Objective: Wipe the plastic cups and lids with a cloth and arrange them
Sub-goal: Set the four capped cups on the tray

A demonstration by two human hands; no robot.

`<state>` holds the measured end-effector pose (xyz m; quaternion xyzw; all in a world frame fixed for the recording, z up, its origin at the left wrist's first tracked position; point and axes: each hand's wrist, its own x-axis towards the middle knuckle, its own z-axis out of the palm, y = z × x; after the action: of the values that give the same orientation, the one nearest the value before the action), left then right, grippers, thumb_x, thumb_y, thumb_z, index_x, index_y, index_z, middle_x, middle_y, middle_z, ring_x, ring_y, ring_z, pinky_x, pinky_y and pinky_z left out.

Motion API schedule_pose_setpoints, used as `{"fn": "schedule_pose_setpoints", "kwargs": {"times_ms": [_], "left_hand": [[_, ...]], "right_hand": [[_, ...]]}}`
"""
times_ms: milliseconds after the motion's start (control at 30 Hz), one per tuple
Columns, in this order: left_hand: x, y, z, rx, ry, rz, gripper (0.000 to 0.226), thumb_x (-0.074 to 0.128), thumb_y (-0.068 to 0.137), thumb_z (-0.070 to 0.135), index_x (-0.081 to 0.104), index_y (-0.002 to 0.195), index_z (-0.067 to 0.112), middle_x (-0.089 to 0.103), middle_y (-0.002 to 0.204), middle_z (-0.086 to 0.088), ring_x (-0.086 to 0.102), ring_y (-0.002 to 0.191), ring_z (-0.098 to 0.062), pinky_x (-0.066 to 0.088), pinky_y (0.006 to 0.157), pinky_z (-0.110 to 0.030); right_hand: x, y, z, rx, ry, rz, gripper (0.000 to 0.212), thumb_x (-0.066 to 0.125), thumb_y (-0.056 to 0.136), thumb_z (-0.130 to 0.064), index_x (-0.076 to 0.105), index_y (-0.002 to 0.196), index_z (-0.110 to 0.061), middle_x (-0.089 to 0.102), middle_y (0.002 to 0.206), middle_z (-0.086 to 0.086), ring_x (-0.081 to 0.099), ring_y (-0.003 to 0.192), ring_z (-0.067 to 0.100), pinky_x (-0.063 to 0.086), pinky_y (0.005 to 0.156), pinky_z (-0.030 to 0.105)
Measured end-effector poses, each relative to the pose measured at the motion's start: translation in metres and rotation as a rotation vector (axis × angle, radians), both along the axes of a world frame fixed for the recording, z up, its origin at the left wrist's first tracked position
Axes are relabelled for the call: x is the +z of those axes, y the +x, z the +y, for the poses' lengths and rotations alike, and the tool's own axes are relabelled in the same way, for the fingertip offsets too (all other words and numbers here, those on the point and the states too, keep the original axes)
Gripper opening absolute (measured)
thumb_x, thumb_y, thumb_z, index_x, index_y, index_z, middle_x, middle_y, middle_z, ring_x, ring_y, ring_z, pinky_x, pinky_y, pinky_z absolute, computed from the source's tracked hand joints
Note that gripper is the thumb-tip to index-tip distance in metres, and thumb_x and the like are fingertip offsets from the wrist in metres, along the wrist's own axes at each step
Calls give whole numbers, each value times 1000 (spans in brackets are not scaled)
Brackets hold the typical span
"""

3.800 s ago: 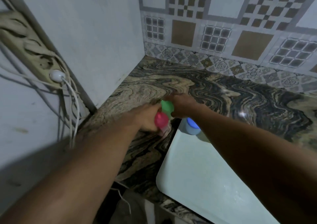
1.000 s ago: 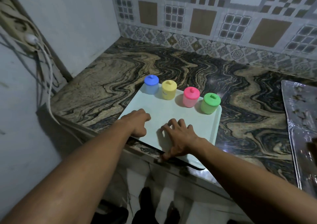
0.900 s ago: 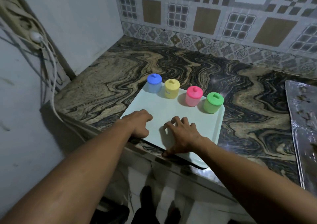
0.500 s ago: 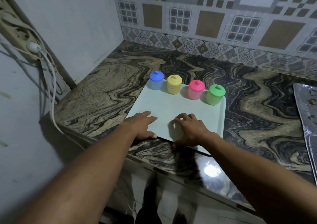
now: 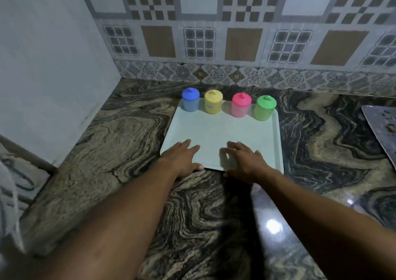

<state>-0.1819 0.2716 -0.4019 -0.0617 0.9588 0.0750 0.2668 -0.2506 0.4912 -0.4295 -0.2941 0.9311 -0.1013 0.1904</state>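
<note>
L hand point(image 5: 183, 158): laid flat on the tray's near-left corner, fingers spread, thumb hooked at the near rim; nothing is enclosed, so it reads as a press or push, not a grasp.
R hand point(image 5: 246, 161): also flat on the near edge, right of centre, fingers loosely curled on the tray floor, thumb by the rim; nothing is held.
Why flat: w/ both palms down near the rim the tray can be slid across the counter w/o being lifted, which is prob. safer for upright cups.
Tray point(image 5: 246, 129): pale, rectangular, seated wholly on the counter, long side running away from the person; near half bare except for the hands.
Cups: four lidded cups are lined along the tray's far edge, upright, close but apart.
Order, L to R: blue cup point(image 5: 190, 99), yellow cup point(image 5: 213, 102), pink cup point(image 5: 240, 105), green cup point(image 5: 264, 108).
Lids: each is closed w/ a lid of matching colour, knob on top.
Why far edge: a row at the back leaves room for the hands at the front and is prob. the wanted arrangement.
Cloth: none is seen in view.
Counter point(image 5: 120, 142): dark swirled stone, tiled wall behind, plain wall at left.
Sheet point(image 5: 383, 127): a grey, spotted metal sheet is seen at the right edge, well apart from the tray.
Stage (judged): wiping appears done; only final tray placement seems left.
Risk: a jerky push could tip the light cups.
</note>
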Motion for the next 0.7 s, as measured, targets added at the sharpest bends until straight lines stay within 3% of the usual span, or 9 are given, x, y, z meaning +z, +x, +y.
{"fn": "schedule_pose_setpoints", "kwargs": {"times_ms": [400, 700], "left_hand": [[-2, -85, -16, -80, -13, 17, 78, 40, 98, 63, 5, 160, 33, -7, 169, 1, 0, 155, -26, 13, 122, -44], [-5, -109, -22, -98, -31, 13, 79, 42, 97, 64, 7, 160, 31, -2, 169, -3, 6, 154, -30, 20, 120, -47]], "right_hand": [[4, -70, -23, -212, -12, -88, 80, 84, 72, -37, 49, 144, -37, 36, 153, -6, 33, 141, 21, 39, 108, 53], [-8, -103, -28, -245, -12, -144, 93, 89, 61, -40, 47, 144, -44, 27, 163, -8, 30, 147, 23, 33, 114, 54]]}}
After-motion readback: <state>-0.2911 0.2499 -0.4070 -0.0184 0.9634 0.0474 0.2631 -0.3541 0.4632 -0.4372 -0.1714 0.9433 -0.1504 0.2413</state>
